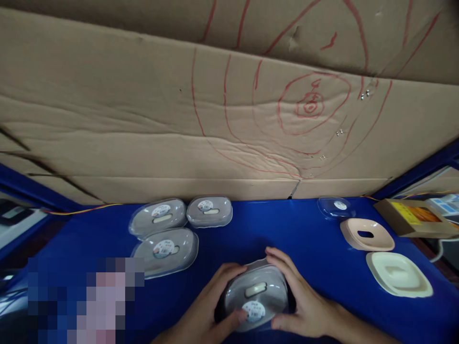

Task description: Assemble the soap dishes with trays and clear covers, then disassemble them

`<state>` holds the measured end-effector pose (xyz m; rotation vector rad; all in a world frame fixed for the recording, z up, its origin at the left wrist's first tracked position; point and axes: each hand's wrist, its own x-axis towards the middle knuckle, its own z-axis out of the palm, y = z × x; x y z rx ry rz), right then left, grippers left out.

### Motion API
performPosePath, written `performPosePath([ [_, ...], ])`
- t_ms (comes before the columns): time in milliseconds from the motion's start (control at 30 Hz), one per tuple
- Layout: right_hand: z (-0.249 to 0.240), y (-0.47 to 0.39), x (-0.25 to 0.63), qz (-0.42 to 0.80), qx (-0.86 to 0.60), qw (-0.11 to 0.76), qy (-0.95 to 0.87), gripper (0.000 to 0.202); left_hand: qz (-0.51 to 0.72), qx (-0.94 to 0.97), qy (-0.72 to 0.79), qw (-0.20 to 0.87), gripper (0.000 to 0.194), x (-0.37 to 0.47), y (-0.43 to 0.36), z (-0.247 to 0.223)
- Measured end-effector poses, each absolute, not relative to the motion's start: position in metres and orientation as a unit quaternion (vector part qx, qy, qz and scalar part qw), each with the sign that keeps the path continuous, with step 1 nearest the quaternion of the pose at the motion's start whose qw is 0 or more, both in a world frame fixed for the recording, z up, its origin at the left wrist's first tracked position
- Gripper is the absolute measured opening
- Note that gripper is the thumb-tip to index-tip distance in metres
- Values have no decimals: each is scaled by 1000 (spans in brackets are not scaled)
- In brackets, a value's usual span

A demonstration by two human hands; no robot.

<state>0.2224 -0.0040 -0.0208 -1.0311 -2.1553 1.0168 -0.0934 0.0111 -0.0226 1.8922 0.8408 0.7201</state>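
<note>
Near the bottom middle, a grey oval plastic box with a clear cover (268, 286) sits between both hands. It has a slot with something cream-coloured showing in it, and a round printed label. My left hand (215, 301) curls around its left side, the thumb on the label. On the opposite side my right hand (304, 296) grips it, fingers along the far edge and thumb at the near edge. Similar covered boxes stand at the back left: one at the far left (158, 217), one beside it (210, 211) and one in front (168, 251).
At right lie a clear cover with a label (335, 207), a pink oval part with a slot (375, 234) and a cream oval dish (399, 274). A cardboard box (405, 217) stands beyond them. Behind the blue table (272, 224) rises a cardboard wall (143, 105) with red rings.
</note>
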Motion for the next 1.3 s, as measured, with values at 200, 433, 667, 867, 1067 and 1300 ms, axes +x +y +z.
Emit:
performPosePath([
  [200,-17,2,223,460,-430,288,-722,106,303,765,354,445,58,-91,10,-10],
  [433,-12,1,219,518,-436,317,-665,100,290,775,350,439,61,-89,12,-4],
  [667,-11,4,221,499,-419,288,-702,101,294,758,362,455,63,-90,11,-6],
  [867,-9,6,222,466,-398,281,-738,94,296,741,368,478,62,-89,11,-8],
  [1067,-11,5,222,484,-397,300,-720,88,309,704,362,527,58,-85,10,-2],
  [1300,-11,6,219,584,-402,346,-615,83,314,521,351,713,92,-81,12,-6],
])
